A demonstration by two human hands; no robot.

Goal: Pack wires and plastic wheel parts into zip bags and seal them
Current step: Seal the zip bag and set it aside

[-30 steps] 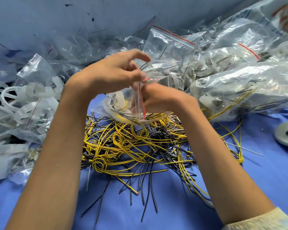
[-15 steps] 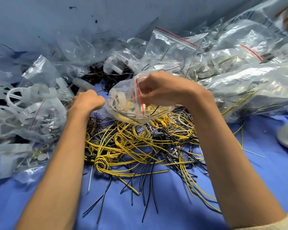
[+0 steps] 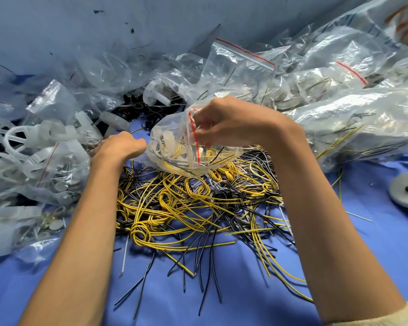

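Well, the right hand (image 3: pixel 231 125) has its grip pinched on the red-striped mouth of a zip bag (image 3: pixel 172 156), which hangs just left of it with wires and white pieces inside. Beneath that grip, loose wires (image 3: pixel 198 205) sprawl on the table (image 3: pixel 363 250). The left hand (image 3: pixel 120 148) sits just beside the bag's far side, fingers tucked under, so I cannot tell its grip.

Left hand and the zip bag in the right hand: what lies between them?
Nothing but a narrow gap, seen in the head view: the left hand sits close beside the zip bag that the right hand pinches, over the blue cloth.
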